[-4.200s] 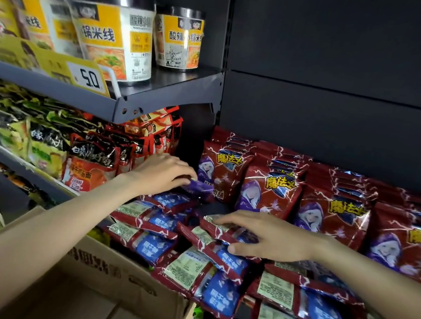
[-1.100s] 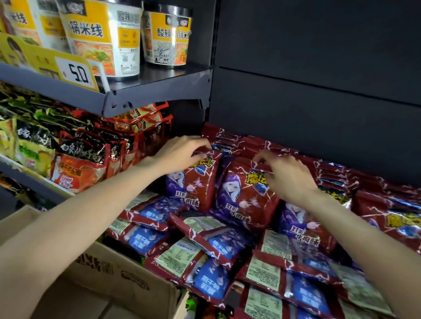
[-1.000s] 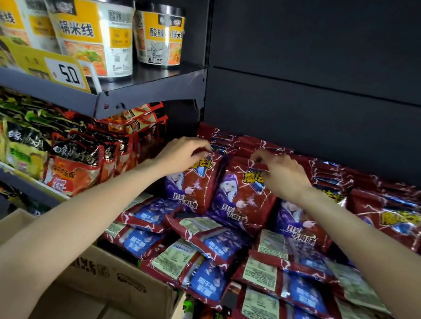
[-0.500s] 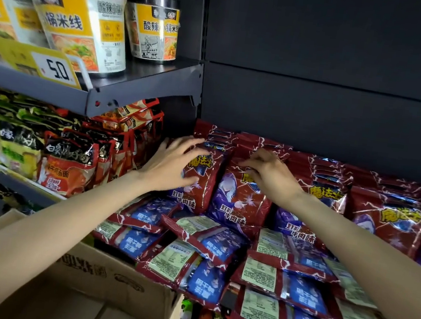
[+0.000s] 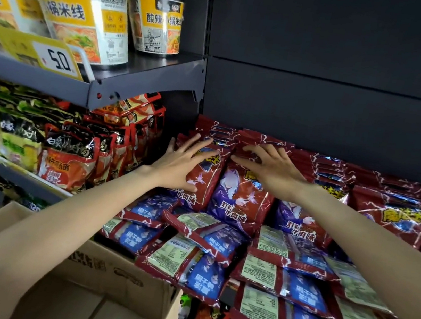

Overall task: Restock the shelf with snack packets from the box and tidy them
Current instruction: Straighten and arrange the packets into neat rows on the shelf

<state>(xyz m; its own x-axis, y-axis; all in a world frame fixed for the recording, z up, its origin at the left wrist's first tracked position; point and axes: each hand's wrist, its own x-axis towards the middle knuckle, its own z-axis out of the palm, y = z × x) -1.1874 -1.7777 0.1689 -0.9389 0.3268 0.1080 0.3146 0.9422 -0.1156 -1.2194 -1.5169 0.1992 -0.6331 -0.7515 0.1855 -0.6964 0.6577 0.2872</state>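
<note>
Red and purple snack packets [image 5: 239,198] stand upright in rows at the back of the shelf. More of the same packets [image 5: 208,243] lie flat, backs up, along the shelf front. My left hand [image 5: 181,166] lies flat with spread fingers on the leftmost upright packet [image 5: 200,182]. My right hand [image 5: 270,167] rests with fingers apart on the tops of the second upright row. Neither hand grips a packet. The open cardboard box [image 5: 106,274] sits low at the left, under my left forearm; what little of its inside shows holds no packets.
On the left, a lower shelf holds noodle packets [image 5: 69,158]. An upper shelf [image 5: 147,80] carries noodle tubs [image 5: 86,17] and a yellow price tag [image 5: 55,59]. The dark back panel [image 5: 321,93] rises behind the snack rows. More packets show below the shelf front.
Both hands rose from the flat packets at the shelf front to the upright rows behind. Over the last second the fingers spread and the palms flattened against the packets.
</note>
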